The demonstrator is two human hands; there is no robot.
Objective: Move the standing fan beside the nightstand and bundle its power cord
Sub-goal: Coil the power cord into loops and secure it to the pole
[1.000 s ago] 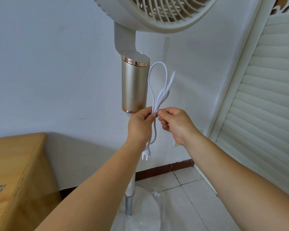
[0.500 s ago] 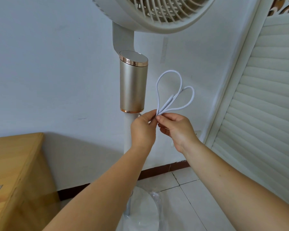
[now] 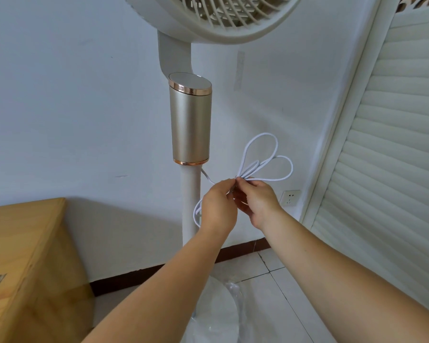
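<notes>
Writing: none readable; a dark mark on the top of the nightstand (image 3: 22, 243) at the left edge is too blurred to tell.
Fan: one standing fan (image 3: 190, 125), upright against the far wall, just right of the nightstand; cream ribbed grille at the top, a matte gold cylinder with two copper-coloured rings and a glossy flat top, a white round pole below, and a round white base on the floor, partly under clear plastic.
Cord: one thin, round white cord (image 3: 260, 167), folded into three loops that fan out to the upper right of the hands; another loop hangs at the left beside the pole, and a strand runs up toward the gold cylinder.
Left hand (image 3: 218, 206): fingers curled, pinching the cord where the loops gather.
Right hand (image 3: 256, 201): fingertips pinch the same spot, touching the left hand.
Nightstand: one, pale grained wood, near left.
Socket (image 3: 289, 198): one white wall plate, right of the hands.
Door (image 3: 391, 144): white, slatted, at the right.
Floor: glossy pale tiles; dark skirting along the wall.
</notes>
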